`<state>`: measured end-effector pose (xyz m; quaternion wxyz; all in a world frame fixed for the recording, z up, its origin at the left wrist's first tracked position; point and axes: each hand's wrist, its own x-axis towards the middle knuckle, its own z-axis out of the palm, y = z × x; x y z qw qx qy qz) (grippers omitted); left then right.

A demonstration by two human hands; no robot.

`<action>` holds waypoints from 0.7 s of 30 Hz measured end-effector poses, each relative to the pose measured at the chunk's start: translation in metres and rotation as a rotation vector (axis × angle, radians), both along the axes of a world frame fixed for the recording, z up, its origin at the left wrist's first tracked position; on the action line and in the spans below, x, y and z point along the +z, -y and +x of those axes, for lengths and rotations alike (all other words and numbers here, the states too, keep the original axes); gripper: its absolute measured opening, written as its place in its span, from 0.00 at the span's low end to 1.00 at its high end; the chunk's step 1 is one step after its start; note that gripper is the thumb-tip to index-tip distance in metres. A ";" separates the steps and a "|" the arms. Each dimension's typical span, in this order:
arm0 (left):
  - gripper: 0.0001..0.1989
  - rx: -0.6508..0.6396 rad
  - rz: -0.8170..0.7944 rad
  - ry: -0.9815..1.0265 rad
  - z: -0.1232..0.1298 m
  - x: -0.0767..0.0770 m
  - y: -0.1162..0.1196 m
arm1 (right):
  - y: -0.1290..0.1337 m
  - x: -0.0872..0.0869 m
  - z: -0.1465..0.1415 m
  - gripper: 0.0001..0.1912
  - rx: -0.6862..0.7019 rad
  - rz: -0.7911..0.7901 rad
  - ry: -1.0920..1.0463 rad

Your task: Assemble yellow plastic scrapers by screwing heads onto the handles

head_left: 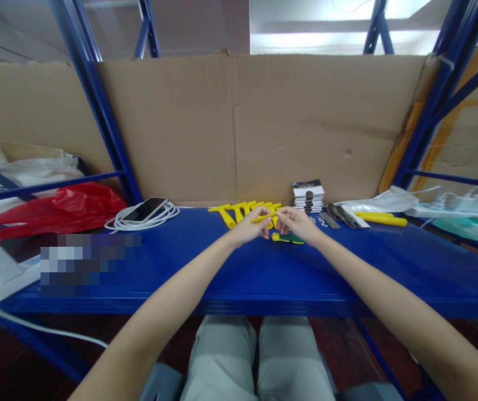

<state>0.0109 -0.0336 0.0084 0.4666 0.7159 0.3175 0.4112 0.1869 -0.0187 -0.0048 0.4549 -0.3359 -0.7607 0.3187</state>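
Between my two hands is a yellow T-shaped plastic tool point(264, 217), its narrow head bar facing me. My left hand point(250, 228) is closed around it from the left. On the other side, the fingertips of my right hand point(296, 224) pinch its right end. Just behind my hands, a row of similar yellow T-shaped tools point(225, 215) lies on the blue tabletop point(197, 250), partly covered by my fingers. Below my right hand lies a green and yellow handled tool point(291, 239), whose kind I cannot make out.
A stack of printed cards point(308, 196) stands at the back, with dark flat packets point(343, 216) beside it. Yellow rods point(383, 219) lie further right. To the left are a phone point(148, 210) on a coiled white cable point(118, 224) and a red plastic bag point(67, 209). Cardboard point(172, 128) walls the back.
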 end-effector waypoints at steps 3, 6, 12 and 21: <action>0.07 0.054 0.029 -0.015 -0.001 -0.002 -0.003 | -0.004 -0.001 0.009 0.15 -0.104 0.136 0.178; 0.06 0.090 0.049 -0.022 -0.003 -0.003 -0.007 | -0.005 0.000 0.021 0.11 -0.170 0.205 0.489; 0.05 0.172 0.079 -0.070 -0.007 -0.006 -0.015 | 0.000 0.000 0.025 0.08 -0.112 0.160 0.768; 0.07 0.363 0.577 -0.329 -0.026 -0.009 -0.028 | -0.002 0.013 0.049 0.07 -0.273 0.205 0.754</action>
